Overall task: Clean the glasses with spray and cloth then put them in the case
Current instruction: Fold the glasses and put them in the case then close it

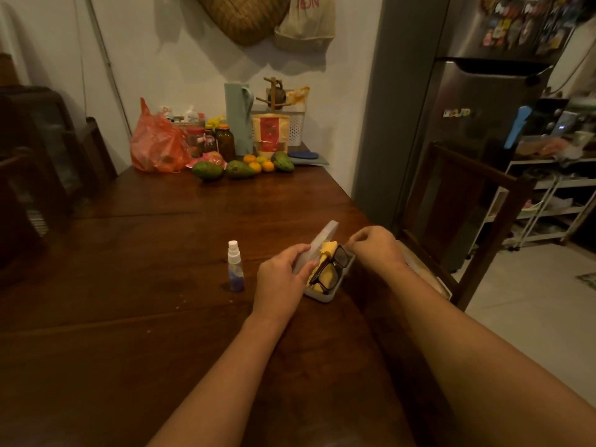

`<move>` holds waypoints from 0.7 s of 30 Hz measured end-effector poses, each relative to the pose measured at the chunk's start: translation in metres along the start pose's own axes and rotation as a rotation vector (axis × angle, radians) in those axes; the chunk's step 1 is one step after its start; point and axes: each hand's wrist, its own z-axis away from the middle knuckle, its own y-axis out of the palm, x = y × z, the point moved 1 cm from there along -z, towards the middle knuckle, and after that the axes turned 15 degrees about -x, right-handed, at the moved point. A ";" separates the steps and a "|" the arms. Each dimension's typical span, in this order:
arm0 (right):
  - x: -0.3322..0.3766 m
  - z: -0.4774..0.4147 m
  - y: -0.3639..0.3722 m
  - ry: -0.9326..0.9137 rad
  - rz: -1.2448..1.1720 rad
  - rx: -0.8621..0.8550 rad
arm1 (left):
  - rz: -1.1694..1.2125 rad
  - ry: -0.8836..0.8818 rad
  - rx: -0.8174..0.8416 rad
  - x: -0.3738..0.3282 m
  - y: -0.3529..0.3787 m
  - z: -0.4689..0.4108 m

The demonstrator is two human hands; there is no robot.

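Note:
Black-framed glasses (332,267) lie folded in an open grey case (325,296) on top of a yellow cloth (328,250), near the right edge of the wooden table (145,253). My left hand (283,279) grips the case's translucent lid (325,237), which stands tilted up. My right hand (377,248) hovers at the case's far right end, fingers curled together as if pinching; what it pinches is too small to tell. A small spray bottle (234,267) with a white cap and blue liquid stands upright just left of my left hand.
At the table's far end sit an orange plastic bag (158,143), brown bottles (225,141), avocados (240,169) and oranges (262,163). A dark wooden chair (467,201) stands right of the table, with a grey fridge (467,108) behind it.

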 end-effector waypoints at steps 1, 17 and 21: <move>-0.002 -0.002 0.000 0.004 -0.027 -0.016 | -0.003 -0.003 0.003 0.001 -0.001 -0.001; -0.015 0.009 -0.008 -0.056 -0.212 0.165 | 0.014 -0.005 0.104 0.007 -0.009 -0.005; -0.023 0.013 -0.010 -0.033 -0.194 0.198 | -0.009 -0.018 0.206 0.003 -0.012 -0.002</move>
